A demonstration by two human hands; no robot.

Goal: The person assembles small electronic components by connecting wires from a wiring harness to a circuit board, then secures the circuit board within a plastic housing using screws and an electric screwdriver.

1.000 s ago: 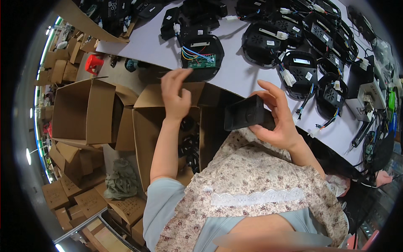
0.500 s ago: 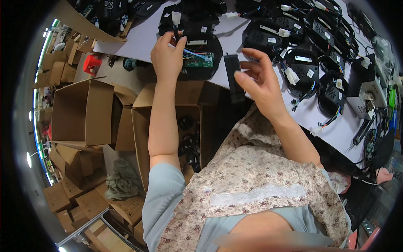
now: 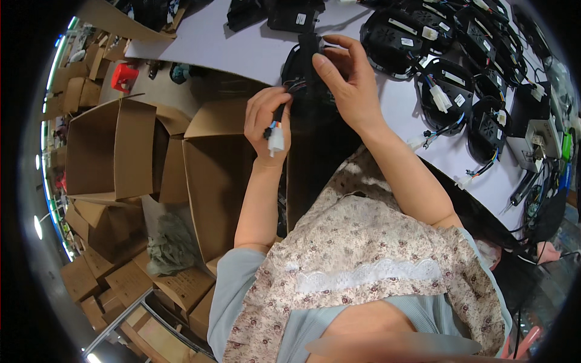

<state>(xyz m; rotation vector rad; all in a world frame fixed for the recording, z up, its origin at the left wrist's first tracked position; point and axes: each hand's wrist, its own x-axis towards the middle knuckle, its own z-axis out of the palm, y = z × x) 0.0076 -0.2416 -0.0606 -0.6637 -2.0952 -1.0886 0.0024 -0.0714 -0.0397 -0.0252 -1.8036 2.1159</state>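
Note:
My left hand point(image 3: 265, 124) is closed on a wiring cable whose white plug connector point(image 3: 275, 140) hangs below the fingers. Thin wires run from that hand toward a black rounded housing point(image 3: 292, 65) at the table's front edge. In my right hand point(image 3: 351, 81) a narrow black plastic cover point(image 3: 308, 57) is pinched between thumb and fingers. It is held over the housing and hides most of it, so I cannot tell whether the two touch.
Several black housings point(image 3: 393, 42) with white connectors lie across the white table point(image 3: 212, 51) to the right. Two black boxy parts point(image 3: 296, 18) are at the back. An open cardboard box point(image 3: 212, 163) stands below the table edge, with more cartons point(image 3: 91, 151) farther left.
My left hand has drawn the cable toward me and rightward, and its connector now points down. My right hand has brought the black cover leftward and up over the housing, whose green circuit board is now hidden.

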